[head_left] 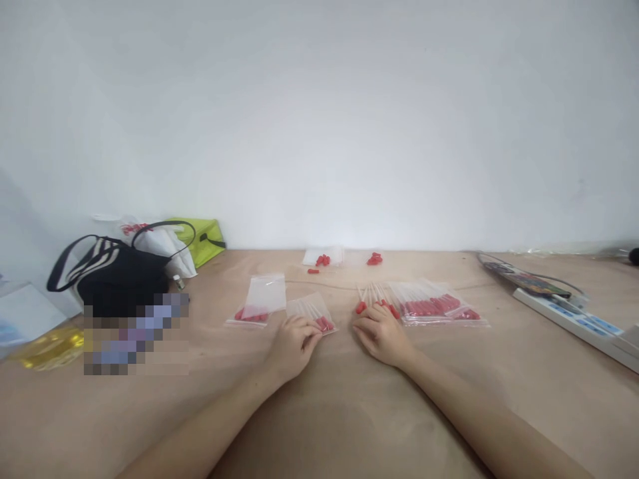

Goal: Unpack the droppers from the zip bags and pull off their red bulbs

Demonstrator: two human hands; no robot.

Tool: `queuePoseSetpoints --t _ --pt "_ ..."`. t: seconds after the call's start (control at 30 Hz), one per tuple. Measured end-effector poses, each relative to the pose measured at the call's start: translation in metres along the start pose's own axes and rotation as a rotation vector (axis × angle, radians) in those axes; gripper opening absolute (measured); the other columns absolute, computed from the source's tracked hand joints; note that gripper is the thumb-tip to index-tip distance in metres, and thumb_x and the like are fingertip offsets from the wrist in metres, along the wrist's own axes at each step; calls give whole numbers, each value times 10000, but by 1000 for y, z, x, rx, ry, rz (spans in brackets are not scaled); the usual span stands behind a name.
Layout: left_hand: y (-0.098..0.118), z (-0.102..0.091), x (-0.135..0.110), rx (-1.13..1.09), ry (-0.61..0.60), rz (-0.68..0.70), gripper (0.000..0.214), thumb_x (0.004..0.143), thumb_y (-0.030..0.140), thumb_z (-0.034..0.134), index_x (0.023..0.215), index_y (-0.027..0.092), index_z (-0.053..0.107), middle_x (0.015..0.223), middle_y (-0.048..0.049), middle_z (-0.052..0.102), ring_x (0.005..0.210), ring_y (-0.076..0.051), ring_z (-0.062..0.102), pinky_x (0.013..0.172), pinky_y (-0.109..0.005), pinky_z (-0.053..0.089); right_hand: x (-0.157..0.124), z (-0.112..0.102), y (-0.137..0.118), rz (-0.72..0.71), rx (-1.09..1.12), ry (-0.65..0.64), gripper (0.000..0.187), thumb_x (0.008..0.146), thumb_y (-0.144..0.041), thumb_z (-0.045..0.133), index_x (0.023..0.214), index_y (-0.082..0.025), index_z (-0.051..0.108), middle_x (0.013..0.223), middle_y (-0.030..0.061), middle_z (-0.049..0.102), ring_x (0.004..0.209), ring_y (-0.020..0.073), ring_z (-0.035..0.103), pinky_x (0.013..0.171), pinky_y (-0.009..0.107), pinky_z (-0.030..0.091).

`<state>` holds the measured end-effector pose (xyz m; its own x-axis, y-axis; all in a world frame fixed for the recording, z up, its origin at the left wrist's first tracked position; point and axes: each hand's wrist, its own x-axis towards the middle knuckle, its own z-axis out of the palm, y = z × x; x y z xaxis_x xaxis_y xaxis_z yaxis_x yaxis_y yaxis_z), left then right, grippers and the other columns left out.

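My left hand [294, 342] rests on the wooden table [329, 399] with its fingers curled onto the near edge of a small clear bag [312, 311] of red-capped thin tubes. My right hand [379, 331] lies beside it, fingers bent over loose red-capped tubes [374, 299] at the left end of a bigger clear bag [434, 307] full of the same tubes. Another clear bag [259, 299] with red caps at its bottom lies left of my left hand.
Loose red caps [322, 261] and a second small heap of red caps [374, 259] lie near the wall. A black striped handbag [117, 273], a green bag [202, 239] and a yellow object [50, 346] stand at left. A white power strip [579, 319] lies at right.
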<state>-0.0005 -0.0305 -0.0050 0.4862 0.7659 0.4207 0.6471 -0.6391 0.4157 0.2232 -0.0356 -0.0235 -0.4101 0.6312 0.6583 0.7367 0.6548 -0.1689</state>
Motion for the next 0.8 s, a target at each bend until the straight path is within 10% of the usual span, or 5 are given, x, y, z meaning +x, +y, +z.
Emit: queuePoseSetpoints --t 0.23,0.8 --pt "-5 7 6 -217 -7 -194 136 731 234 546 654 195 652 786 -18 658 802 -167 588 707 -277 462 11 14 -26 -121 30 6 178 791 -240 513 946 -193 584 838 54 567 757 161 471 659 293 348" --pt "-8 10 5 -262 34 -208 176 741 283 548 636 167 629 689 -10 639 676 -146 565 632 -248 432 22 28 -25 -205 -15 94 135 782 -146 495 681 -177 581 760 30 560 727 144 424 643 282 276"
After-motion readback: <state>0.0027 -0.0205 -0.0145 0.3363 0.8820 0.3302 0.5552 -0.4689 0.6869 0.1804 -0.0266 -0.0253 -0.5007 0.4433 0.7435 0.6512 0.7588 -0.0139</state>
